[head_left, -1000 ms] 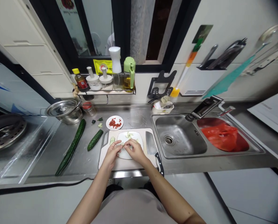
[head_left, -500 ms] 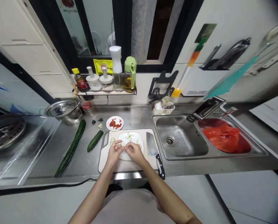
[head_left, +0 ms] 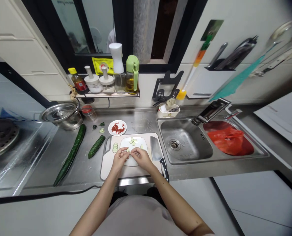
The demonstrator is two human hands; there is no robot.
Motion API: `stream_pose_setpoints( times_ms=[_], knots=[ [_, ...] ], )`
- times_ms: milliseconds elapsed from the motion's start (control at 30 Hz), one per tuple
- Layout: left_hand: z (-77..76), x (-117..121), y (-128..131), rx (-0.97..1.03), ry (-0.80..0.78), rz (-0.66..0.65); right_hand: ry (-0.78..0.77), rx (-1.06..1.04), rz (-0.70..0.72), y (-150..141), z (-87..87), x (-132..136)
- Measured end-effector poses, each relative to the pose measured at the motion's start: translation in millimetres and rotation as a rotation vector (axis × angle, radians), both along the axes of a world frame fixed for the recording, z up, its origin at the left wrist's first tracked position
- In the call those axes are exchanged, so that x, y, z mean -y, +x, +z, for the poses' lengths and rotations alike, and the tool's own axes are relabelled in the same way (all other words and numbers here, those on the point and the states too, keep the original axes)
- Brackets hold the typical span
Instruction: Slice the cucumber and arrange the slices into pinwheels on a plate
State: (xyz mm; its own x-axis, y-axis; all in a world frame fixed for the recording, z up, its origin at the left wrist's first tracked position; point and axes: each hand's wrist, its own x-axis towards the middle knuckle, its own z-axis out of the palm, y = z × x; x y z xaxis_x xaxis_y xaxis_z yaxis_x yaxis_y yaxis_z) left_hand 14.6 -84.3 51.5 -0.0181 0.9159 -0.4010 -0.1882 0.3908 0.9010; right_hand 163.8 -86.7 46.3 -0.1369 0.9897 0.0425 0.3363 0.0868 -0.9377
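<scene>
while leaning both forearms in over the steel counter, holding a thin cucumber slice just above the white plate, pinched in the fingertips of the left hand. having the right hand just beside it, thumb and fingers bunched together; cannot tell a clamp on the slice's edge from a mere touch. showing more cut slices on the plate's far part, in a loose fan. resting the plate on a pale cutting board, with a row of overlapping rounds to its left and a knife lying to its right, black handle toward the near corner. left of the board, placing a shorter cucumber, then a longer cucumber, both slantwise. beyond the far edge, setting a small dish of chopped red pieces near some green trimmings.
</scene>
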Motion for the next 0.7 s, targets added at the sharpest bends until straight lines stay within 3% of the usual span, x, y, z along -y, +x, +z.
stream_pose_setpoints(
  times_ms=[333, 700],
  knots=[
    [-41.8, -6, 38, 0.105, -0.178, -0.054, -0.023, 0.218, 0.030, 50, -27.6, -2],
    [-54.5, -36, 64, 0.082, -0.254, -0.076, -0.036, 0.369, 0.091, 77, -32.4, -34]
  ],
)
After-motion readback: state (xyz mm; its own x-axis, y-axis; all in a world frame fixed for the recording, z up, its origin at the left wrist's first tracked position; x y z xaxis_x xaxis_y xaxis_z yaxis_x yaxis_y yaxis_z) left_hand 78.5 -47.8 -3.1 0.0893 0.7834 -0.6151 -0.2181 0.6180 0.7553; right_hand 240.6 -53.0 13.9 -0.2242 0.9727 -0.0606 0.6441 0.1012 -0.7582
